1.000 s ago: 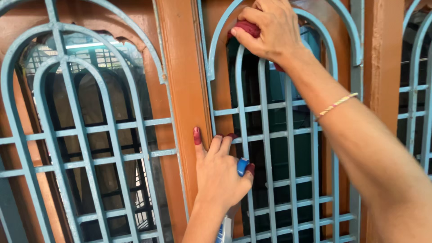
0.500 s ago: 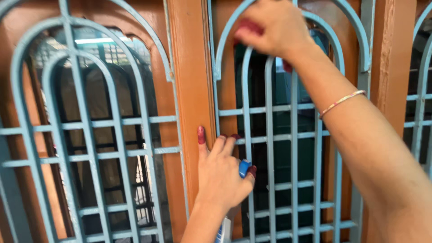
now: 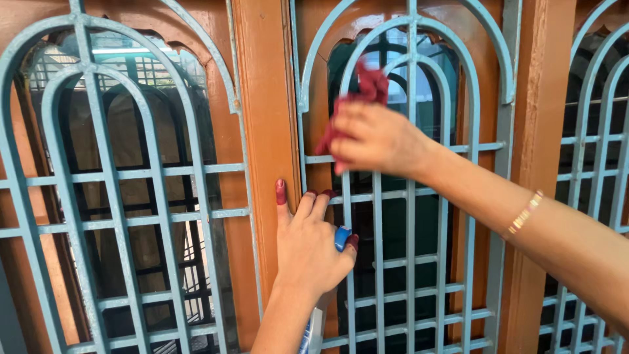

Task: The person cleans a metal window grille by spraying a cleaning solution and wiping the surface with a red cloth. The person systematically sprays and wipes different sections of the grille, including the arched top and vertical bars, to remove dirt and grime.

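1. Both hands are working at the window, seen from the head camera: the right hand is reaching in from the right with its fingers closed around a dark red cloth, pressing it against the blue metal grille at about the level of the upper crossbar, just below the arched top.

2. Lower down, the left hand is resting flat against the orange-brown wooden frame post and the grille's left edge – fingers are pointing up and lying close together, while the thumb is hooking around the blue top of a spray bottle. The bottle's pale body is hanging down beside the wrist at the bottom edge of the picture.

3. A thin gold bracelet is sitting on the right forearm, well apart from the cloth.

4. Dark glass is showing behind the bars; the cloth is blurring slightly, so its exact contact with glass or bar is hard to tell.

5. Judging from this, the wiping stroke on the middle panel is the step in hand, with the bottle being kept idle.

6. A further stroke is likely calling for a firm grip on the cloth and care in threading fingers between the narrow bars – the left hand is bracing against the frame for steadiness.
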